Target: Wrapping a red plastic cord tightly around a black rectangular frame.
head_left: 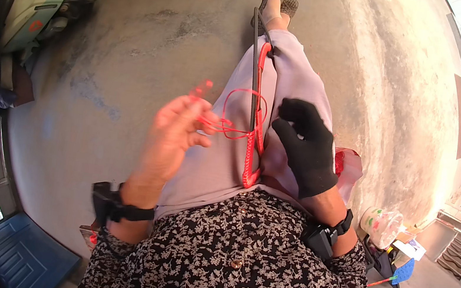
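Observation:
On my lap lies a long, narrow frame of dark rods (255,46), pointing toward my feet. Red cord is wound tightly round its near end, forming a ribbed red wrapping (248,161). A loose loop of thin red cord (245,91) stands out from the frame. My left hand (180,121), bare and slightly blurred, pinches strands of this cord to the left of the frame. To the right, my right hand (304,146) wears a black glove. Its thumb and curled fingers are apart, with nothing visible between them, close to the loop.
A light-coloured scooter (39,11) stands at the far left. A blue panelled board (32,254) lies at the lower left. By my right side are a pink-and-red bag (348,170), a whitish plastic container (379,226) and a blue fly swatter (403,271). Concrete floor (157,37) surrounds my legs.

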`<action>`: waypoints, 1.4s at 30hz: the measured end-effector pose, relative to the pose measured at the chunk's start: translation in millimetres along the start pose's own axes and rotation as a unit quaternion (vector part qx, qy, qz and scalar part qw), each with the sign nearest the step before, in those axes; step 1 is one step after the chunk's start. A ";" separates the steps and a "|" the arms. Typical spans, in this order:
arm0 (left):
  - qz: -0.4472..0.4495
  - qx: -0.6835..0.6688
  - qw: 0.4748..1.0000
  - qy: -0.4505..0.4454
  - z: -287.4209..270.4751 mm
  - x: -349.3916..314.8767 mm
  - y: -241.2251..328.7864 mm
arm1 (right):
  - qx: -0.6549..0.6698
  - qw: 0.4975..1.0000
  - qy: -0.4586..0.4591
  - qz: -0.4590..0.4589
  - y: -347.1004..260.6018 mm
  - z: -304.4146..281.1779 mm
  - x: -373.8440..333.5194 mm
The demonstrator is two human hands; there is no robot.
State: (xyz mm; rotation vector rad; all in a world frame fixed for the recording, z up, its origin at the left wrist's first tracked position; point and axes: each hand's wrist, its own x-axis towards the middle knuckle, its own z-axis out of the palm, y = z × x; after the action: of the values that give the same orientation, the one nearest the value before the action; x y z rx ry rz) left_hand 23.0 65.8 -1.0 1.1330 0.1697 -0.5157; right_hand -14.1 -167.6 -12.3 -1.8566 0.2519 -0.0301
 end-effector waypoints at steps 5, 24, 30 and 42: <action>0.061 -0.120 0.987 -0.092 15.1 -51.3 79.5 | -0.280 0.909 0.000 -0.309 -52.2 5.4 13.4; 0.041 0.430 0.901 -0.044 51.5 -10.7 -22.6 | 0.410 0.859 -0.174 0.254 -75.1 -27.9 -46.6; 0.009 0.082 0.996 -0.031 21.9 -3.2 -15.9 | 0.045 0.998 -0.048 -0.004 -55.3 -34.9 -2.8; 0.228 0.618 0.746 -0.101 25.0 8.9 -37.1 | -0.068 0.988 -0.141 0.008 -4.1 11.0 -7.3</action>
State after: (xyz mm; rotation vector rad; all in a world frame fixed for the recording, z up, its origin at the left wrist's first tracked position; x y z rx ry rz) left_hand 10.0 28.7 -24.2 2.3140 -0.7607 -0.2564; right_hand -19.0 -154.8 -10.9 -1.9665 0.0730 0.2638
